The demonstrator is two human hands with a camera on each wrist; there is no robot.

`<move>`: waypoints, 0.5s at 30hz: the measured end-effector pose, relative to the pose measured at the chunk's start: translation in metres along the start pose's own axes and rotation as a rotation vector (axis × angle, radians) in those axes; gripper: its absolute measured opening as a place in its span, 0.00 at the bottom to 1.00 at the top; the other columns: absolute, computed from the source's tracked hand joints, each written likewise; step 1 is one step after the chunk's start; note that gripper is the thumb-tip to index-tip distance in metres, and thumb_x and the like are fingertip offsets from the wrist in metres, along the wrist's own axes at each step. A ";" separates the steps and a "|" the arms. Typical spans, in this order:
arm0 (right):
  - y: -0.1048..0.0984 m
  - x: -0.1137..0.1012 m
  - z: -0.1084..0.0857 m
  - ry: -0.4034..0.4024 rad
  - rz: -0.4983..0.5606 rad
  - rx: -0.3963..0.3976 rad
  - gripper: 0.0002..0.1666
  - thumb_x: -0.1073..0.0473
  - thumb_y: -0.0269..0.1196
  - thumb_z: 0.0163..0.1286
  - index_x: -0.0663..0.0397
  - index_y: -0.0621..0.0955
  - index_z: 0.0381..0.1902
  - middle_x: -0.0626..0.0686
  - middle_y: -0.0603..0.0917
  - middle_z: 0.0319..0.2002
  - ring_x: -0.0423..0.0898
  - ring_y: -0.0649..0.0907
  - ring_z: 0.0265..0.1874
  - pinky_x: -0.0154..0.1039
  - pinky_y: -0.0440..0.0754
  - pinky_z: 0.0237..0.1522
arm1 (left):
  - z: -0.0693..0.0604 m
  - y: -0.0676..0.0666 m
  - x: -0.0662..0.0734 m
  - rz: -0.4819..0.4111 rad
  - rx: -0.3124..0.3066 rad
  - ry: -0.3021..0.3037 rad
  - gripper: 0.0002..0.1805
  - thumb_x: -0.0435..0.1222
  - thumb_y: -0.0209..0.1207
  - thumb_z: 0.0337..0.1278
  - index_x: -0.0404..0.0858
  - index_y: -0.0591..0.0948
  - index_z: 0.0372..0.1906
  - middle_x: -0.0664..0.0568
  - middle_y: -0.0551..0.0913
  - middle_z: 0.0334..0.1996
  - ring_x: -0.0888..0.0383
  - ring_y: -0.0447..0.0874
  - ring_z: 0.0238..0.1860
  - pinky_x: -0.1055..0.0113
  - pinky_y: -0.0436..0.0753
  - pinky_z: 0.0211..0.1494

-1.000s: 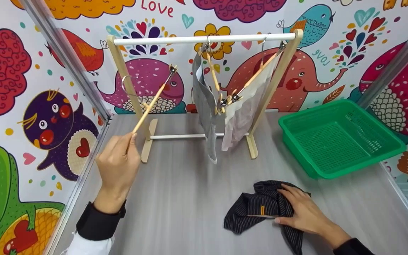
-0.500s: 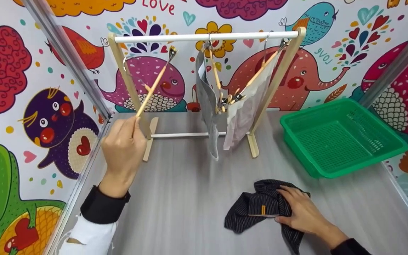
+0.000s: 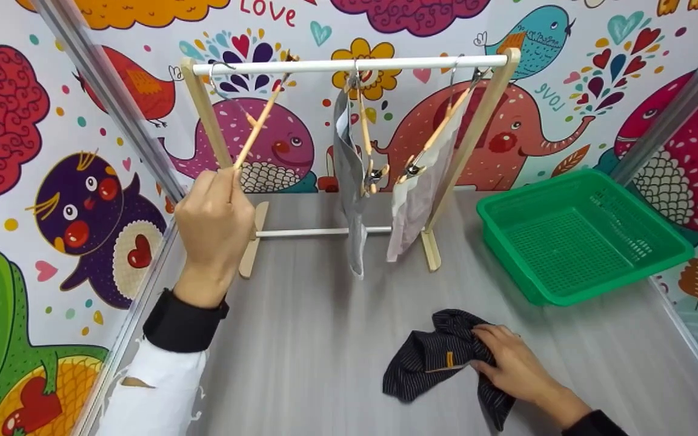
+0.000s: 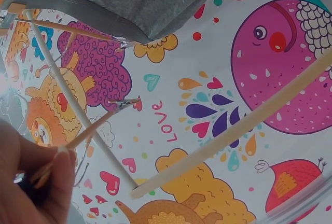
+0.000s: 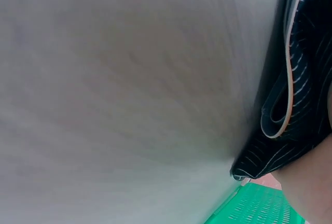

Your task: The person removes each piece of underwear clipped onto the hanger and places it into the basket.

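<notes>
In the head view my left hand (image 3: 216,221) pinches one end of a wooden clip hanger (image 3: 258,127), raised at the left of the drying rack. The hanger's metal hook is at the height of the rack's white top rod (image 3: 312,66); whether it sits over the rod I cannot tell. The hanger's far metal clip carries nothing; the near clip is hidden by my hand. My right hand (image 3: 515,366) grips a crumpled black pinstriped garment (image 3: 428,357) with a small orange tag, lying on the table. Its folded edge (image 5: 290,79) shows in the right wrist view.
A grey garment (image 3: 349,175) and a pale garment (image 3: 425,188) hang from clip hangers on the rack. At the right stands a green plastic basket (image 3: 567,242). Printed cartoon walls with metal edge strips enclose the grey table (image 3: 300,351).
My left hand has moved up and slightly right, bringing the hanger's hook up to the top rod. The fingers of my right hand have drawn in, bunching the striped cloth.
</notes>
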State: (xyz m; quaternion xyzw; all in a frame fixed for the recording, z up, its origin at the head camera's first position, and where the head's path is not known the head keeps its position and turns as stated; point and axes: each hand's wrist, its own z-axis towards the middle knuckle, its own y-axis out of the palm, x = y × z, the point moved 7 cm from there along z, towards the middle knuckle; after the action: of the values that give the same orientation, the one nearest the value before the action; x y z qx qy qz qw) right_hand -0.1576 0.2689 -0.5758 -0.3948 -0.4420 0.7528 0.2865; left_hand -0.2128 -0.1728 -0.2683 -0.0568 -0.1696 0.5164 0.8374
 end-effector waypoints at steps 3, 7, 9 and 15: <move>-0.001 -0.002 0.001 -0.033 -0.006 0.022 0.32 0.64 0.81 0.53 0.67 0.83 0.55 0.58 0.85 0.54 0.57 0.83 0.54 0.58 0.83 0.53 | 0.005 0.004 -0.003 0.005 -0.016 -0.008 0.05 0.22 0.63 0.64 0.22 0.87 0.37 0.35 0.81 0.24 0.39 0.80 0.20 0.49 0.80 0.21; -0.001 -0.004 0.001 -0.059 -0.002 0.026 0.30 0.65 0.80 0.53 0.68 0.83 0.54 0.58 0.85 0.53 0.56 0.83 0.52 0.56 0.83 0.54 | 0.012 0.009 -0.007 0.015 -0.029 -0.008 0.06 0.23 0.62 0.66 0.22 0.87 0.37 0.35 0.81 0.25 0.38 0.80 0.20 0.47 0.80 0.21; -0.001 -0.004 0.001 -0.065 -0.003 0.024 0.30 0.65 0.80 0.54 0.67 0.83 0.54 0.57 0.85 0.52 0.55 0.84 0.52 0.55 0.84 0.53 | 0.015 0.011 -0.009 0.027 -0.032 -0.003 0.06 0.23 0.61 0.65 0.22 0.86 0.36 0.34 0.81 0.25 0.37 0.80 0.20 0.46 0.79 0.21; -0.002 -0.005 0.002 -0.057 0.011 0.011 0.29 0.66 0.80 0.54 0.67 0.83 0.54 0.56 0.85 0.52 0.54 0.84 0.52 0.55 0.84 0.54 | 0.018 0.018 -0.017 0.065 -0.052 -0.011 0.04 0.21 0.61 0.62 0.21 0.86 0.35 0.33 0.82 0.25 0.36 0.79 0.19 0.46 0.79 0.20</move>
State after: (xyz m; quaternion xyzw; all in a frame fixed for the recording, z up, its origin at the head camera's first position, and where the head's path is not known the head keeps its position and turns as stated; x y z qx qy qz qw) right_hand -0.1561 0.2653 -0.5719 -0.3741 -0.4438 0.7676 0.2719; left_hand -0.2416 -0.1812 -0.2600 -0.0813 -0.1856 0.5391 0.8175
